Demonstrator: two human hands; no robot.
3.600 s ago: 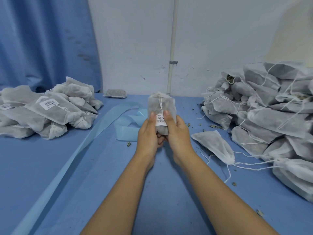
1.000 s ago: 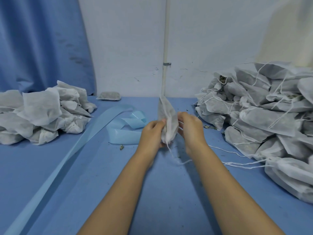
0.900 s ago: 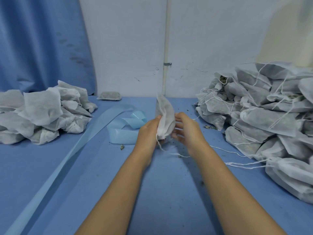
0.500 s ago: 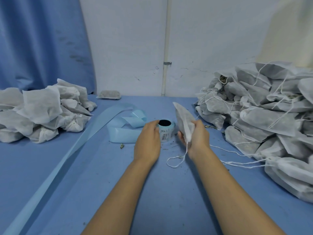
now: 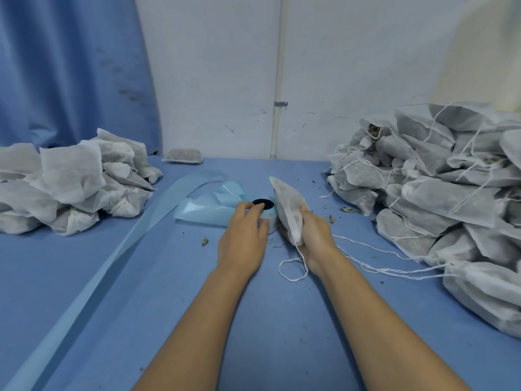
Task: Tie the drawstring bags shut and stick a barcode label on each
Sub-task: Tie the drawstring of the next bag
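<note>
The label step seems to be the one in hand. A white drawstring bag point(image 5: 289, 210) is held up on end over the blue table point(image 5: 169, 306) by the right hand point(image 5: 313, 235), with the fingers curled round its lower end. Its string point(image 5: 293, 273) hangs down in a loop onto the table. Whether the knot is tied cannot be seen.

The left hand point(image 5: 244, 238) is laid on the label roll point(image 5: 270, 218), just beside the bag, with its fingers bent over the top and side of the roll (a label may be pinched under them, but that is hidden). Next, one label has to be peeled off clean and pressed flat on the bag. The bag looks soft and lumpy, so the label should be smoothed down.

A long strip of pale blue backing paper point(image 5: 127, 249) is trailed away to the left. Untied bags point(image 5: 439, 193) are heaped at the right, and done bags point(image 5: 76, 184) at the left. A small label point(image 5: 130, 189) is seen on one done bag, but its writing is too small to be read. No brand is seen.
</note>
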